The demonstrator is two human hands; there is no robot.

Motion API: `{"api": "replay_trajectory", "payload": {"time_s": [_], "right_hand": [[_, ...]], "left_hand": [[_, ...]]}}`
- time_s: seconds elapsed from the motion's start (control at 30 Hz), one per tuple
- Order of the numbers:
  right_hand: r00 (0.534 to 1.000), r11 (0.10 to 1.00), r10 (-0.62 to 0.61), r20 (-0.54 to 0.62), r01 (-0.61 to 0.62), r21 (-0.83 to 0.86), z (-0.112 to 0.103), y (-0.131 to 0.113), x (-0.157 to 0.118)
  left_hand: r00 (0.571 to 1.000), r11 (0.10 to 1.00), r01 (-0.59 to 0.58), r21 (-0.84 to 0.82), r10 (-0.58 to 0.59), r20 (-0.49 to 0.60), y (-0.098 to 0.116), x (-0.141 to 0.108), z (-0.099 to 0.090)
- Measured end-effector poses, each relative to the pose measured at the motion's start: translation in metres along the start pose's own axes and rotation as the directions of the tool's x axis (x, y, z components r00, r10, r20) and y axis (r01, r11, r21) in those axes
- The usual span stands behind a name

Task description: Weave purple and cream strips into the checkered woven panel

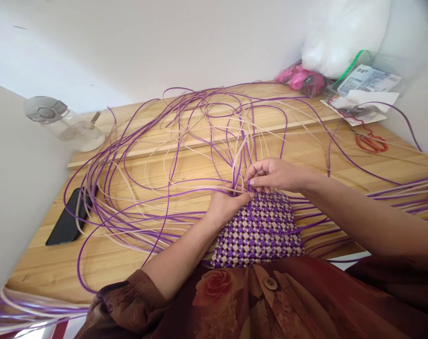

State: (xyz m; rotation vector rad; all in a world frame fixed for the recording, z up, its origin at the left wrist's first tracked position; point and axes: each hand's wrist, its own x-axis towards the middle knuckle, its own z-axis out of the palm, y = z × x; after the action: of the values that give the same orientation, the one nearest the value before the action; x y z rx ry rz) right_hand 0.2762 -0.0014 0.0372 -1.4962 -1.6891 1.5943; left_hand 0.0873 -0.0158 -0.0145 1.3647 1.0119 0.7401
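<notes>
A woven panel of purple and cream strands in a checkered pattern lies at the table's front edge, against my body. At its far edge my left hand is closed, its thumb pressing on the weave beside a bundle of strands. My right hand meets it there, pinching a purple strand between thumb and fingertips. Long loose purple and cream strands fan out from the panel to the back, left and right. Some fingertips of my left hand are hidden behind the strands.
A black phone lies at left under looping strands. A clear plastic bottle or jug stands at back left. Orange-handled scissors, papers, a pink bundle and a white plastic bag are at back right. A raised wooden strip crosses the table.
</notes>
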Motion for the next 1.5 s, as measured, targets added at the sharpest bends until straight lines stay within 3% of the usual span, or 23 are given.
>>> {"api": "replay_trajectory", "payload": {"time_s": [0.13,0.2,0.37,0.53,0.6,0.7,0.8,0.9,0.97,1.1,1.23,1.3,1.4,1.5], "right_hand": [[0.999,0.999,0.034,0.032,-0.035,0.025,-0.004,0.000,0.000],[0.995,0.997,0.068,0.068,-0.065,-0.048,-0.005,-0.002,0.003],[0.990,0.910,-0.091,0.110,0.128,-0.395,0.004,-0.007,0.016],[0.992,0.874,-0.099,0.084,0.127,-0.470,0.008,-0.009,0.023],[0.995,0.905,-0.093,0.032,0.097,-0.415,0.009,-0.009,0.026],[0.996,0.993,0.043,-0.079,-0.052,-0.110,0.010,-0.003,0.029],[0.972,0.958,0.222,-0.075,-0.203,0.202,0.005,0.010,0.023],[0.983,0.930,0.177,-0.040,-0.153,0.335,-0.006,0.023,0.004],[0.996,0.951,0.089,-0.005,-0.084,0.296,-0.010,0.024,-0.012],[0.992,0.998,-0.057,0.113,0.053,0.033,0.000,0.009,-0.024],[0.982,0.980,-0.169,-0.087,0.157,-0.124,0.021,-0.009,-0.005],[0.974,0.990,-0.134,-0.182,0.125,-0.059,0.025,-0.012,0.008],[0.971,0.990,0.027,-0.236,0.006,0.139,0.022,-0.012,0.020],[0.929,0.973,0.140,-0.343,-0.066,0.220,0.016,-0.008,0.022]], "left_hand": [[0.999,0.999,-0.030,0.024,0.030,-0.025,0.002,-0.002,0.001],[0.999,0.998,-0.025,0.054,0.027,-0.046,0.003,-0.003,0.001],[0.995,0.986,-0.064,0.154,0.075,-0.066,0.004,-0.003,0.001],[0.994,0.979,-0.051,0.198,0.069,-0.084,0.005,-0.002,0.002],[0.994,0.981,-0.060,0.187,0.076,-0.083,0.006,-0.002,0.002],[0.991,0.988,-0.075,0.132,0.089,-0.102,0.006,-0.003,0.002],[0.991,0.997,-0.038,0.068,0.046,-0.127,0.005,-0.003,0.003],[0.991,0.999,0.006,0.033,-0.001,-0.137,0.004,-0.002,0.004],[0.989,0.999,0.043,0.021,-0.039,-0.139,0.004,-0.002,0.004],[0.992,0.998,0.065,-0.019,-0.067,-0.106,0.000,0.000,0.002],[1.000,0.984,0.030,-0.176,-0.030,0.003,-0.003,0.001,0.001],[0.999,0.968,0.037,-0.249,-0.033,0.021,-0.003,0.000,0.002],[0.997,0.963,0.065,-0.260,-0.071,-0.012,-0.002,0.000,0.004],[0.994,0.962,0.099,-0.255,-0.107,-0.018,-0.004,0.001,0.004]]}}
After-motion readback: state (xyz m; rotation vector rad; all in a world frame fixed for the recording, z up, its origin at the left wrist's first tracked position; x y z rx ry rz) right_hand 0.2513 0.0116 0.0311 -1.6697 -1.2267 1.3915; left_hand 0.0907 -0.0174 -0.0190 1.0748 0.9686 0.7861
